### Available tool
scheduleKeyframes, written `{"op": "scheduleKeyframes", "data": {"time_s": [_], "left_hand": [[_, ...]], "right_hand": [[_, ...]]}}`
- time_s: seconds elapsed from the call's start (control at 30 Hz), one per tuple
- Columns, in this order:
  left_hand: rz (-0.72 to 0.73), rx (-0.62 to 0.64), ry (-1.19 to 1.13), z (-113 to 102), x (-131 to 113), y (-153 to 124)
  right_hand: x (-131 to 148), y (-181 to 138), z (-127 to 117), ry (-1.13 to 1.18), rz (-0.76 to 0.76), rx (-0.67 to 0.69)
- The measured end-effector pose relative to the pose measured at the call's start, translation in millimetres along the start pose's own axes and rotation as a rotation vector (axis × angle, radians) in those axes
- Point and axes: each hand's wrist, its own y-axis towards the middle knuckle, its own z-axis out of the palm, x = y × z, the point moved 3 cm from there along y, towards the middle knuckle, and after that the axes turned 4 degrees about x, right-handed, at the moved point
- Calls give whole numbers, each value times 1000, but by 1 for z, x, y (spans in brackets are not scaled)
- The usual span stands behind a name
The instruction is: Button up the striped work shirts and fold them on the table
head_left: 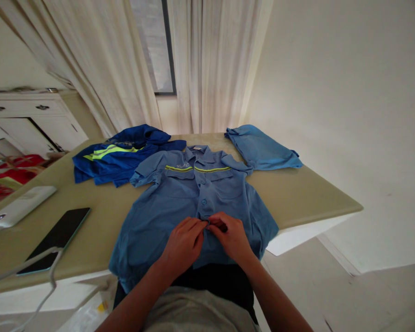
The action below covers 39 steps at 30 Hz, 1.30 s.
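Note:
A light blue work shirt (180,198) with a yellow-green stripe across the chest lies flat, front up, on the beige table (297,193). Its hem hangs over the near edge. My left hand (184,244) and my right hand (230,236) meet at the button placket near the bottom of the shirt. Both pinch the fabric there, fingertips touching around a button spot. One blue button (204,202) shows higher up the placket.
A dark blue garment with yellow stripes (119,156) lies bunched at the back left. A folded light blue garment (263,148) sits at the back right. A black phone (57,237) and a white device (19,206) with cable lie at the left. Curtains and a white cabinet stand behind.

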Motion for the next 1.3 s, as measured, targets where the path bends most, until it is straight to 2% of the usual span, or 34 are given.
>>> {"op": "scheduleKeyframes", "data": {"time_s": [0.2, 0.3, 0.43, 0.7, 0.97, 1.1, 1.3], "left_hand": [[-303, 25, -340, -5, 6, 5], [-386, 34, -556, -2, 14, 7], [-425, 60, -691, 2, 23, 7], [-478, 40, -807, 5, 35, 7], [-499, 20, -878, 3, 35, 8], [-561, -17, -1015, -2, 33, 11], [-702, -2, -1315, -4, 29, 15]], "right_hand": [[7, -3, 4, -294, -127, -35], [9, -4, 7, -371, -204, -55], [8, -3, 10, -388, -278, -95], [6, -3, 13, -349, -268, -100], [11, -3, 14, -290, -286, -133], [13, -4, 18, -291, -355, -161], [17, -4, 20, -286, -437, -200]]}}
